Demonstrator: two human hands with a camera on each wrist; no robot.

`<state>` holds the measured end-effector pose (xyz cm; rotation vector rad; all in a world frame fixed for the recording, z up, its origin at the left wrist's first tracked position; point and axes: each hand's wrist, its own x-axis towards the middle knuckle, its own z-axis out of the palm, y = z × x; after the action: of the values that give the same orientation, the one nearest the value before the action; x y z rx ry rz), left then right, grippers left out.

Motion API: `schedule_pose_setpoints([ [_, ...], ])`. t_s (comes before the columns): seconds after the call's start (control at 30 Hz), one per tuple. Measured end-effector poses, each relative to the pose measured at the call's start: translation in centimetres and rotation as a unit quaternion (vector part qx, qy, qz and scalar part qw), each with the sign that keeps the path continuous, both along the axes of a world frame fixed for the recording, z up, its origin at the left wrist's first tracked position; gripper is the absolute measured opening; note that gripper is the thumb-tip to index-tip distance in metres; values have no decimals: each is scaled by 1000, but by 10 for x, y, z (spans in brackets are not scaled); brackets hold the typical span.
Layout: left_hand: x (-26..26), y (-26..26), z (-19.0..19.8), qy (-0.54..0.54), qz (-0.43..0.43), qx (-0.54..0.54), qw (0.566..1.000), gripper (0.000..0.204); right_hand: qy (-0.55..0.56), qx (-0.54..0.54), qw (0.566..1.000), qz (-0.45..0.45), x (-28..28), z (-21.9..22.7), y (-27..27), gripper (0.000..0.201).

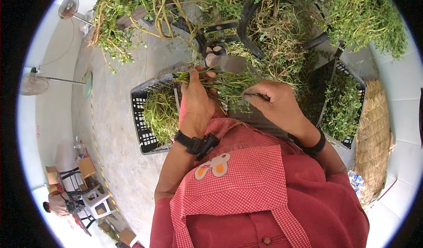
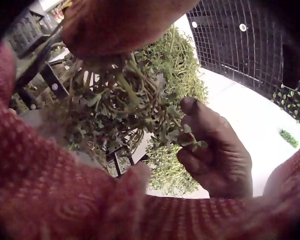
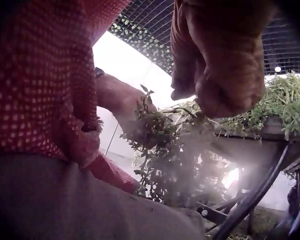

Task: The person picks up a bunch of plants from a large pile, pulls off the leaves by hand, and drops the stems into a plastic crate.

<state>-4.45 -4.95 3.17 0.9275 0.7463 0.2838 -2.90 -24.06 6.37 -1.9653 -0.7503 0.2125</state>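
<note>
My left hand [image 1: 197,105] grips a bunch of green leafy stems [image 1: 235,84] above my lap. Its thumb lies over the stem ends, and the leafy tops point right. At those tops is my right hand [image 1: 282,105], fingers curled and fingertips close to the leaves. In the left wrist view, small leaves [image 2: 190,140] overlap the right fingers [image 2: 192,107]; I cannot tell whether they pinch a sprig. The right wrist view shows the leafy bunch [image 3: 157,130] hanging from the left hand, with my curled right hand [image 3: 217,60] nearer the camera.
A black crate [image 1: 140,135] of pale stems [image 1: 159,113] stands to my left, another crate [image 1: 348,141] of leafy greens to my right. Heaped greens [image 1: 365,19] cover the surface ahead, and a pile of stems [image 1: 280,36] lies beneath. Fans [image 1: 35,83] stand far left.
</note>
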Motion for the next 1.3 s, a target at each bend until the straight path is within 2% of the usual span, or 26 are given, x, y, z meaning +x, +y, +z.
schedule_pose_setpoints([
  [0.07,-1,0,-2,-13,4,-11,1000,23,-29,-25,999,0,0,-6,5,16],
  [0.13,-3,2,-6,-21,-7,-13,1000,22,-139,-51,989,20,-1,-12,9,15],
  [0.27,-3,-1,-7,-48,-26,-27,998,21,-195,-105,974,53,-5,-10,16,14],
  [0.33,-2,-1,-9,-54,-30,-36,997,21,-249,-183,949,57,-4,-12,19,10],
  [0.47,-2,-3,-10,-46,-30,-55,997,21,-286,-172,939,81,3,-29,17,10],
  [0.53,-3,-9,-4,-28,-27,-34,999,22,-276,-112,954,23,4,-34,19,11],
  [0.57,-2,-12,0,-11,-24,-13,1000,22,-276,-113,954,22,4,-39,21,11],
  [0.6,-1,-16,3,-12,-25,-13,1000,22,-147,-28,988,-24,4,-43,23,11],
  [0.63,1,-20,7,-10,-26,-17,999,22,-16,58,996,-67,6,-45,25,12],
  [0.67,1,-21,10,-6,-26,-20,999,22,-16,59,996,-66,8,-45,22,12],
  [0.7,1,-21,12,-6,-26,-20,999,22,266,183,945,-55,11,-40,17,12],
  [0.73,2,-21,14,8,-23,-25,999,22,522,289,801,-38,13,-33,11,13],
  [0.77,4,-21,14,22,-21,-30,999,23,522,289,802,-38,15,-25,2,13],
  [0.83,6,-10,-9,12,-9,-39,999,24,544,446,710,34,18,-9,-16,15],
  [0.87,5,-4,-23,8,3,-49,999,25,545,445,710,33,16,-3,-21,15],
  [0.9,3,-2,-24,9,3,-50,999,25,520,443,729,38,13,3,-24,15],
  [0.93,3,0,-23,3,14,-87,996,25,493,441,749,45,10,6,-26,15],
  [0.97,6,1,-22,-6,26,-123,992,26,490,441,750,47,7,6,-28,15],
  [1.03,6,-1,-18,-15,34,-122,992,26,537,265,800,38,-3,2,-29,20],
  [1.07,6,-2,-17,-20,43,-121,991,26,506,159,848,28,-7,-3,-27,27],
  [1.1,5,-2,-18,-20,43,-122,991,26,506,159,848,27,-12,-10,-22,27],
  [1.17,5,0,-23,-21,17,-131,991,27,402,129,906,-34,-18,-22,-8,23],
  [1.3,1,-13,-8,-31,-20,-106,994,27,338,81,936,-59,-9,-33,12,31],
])
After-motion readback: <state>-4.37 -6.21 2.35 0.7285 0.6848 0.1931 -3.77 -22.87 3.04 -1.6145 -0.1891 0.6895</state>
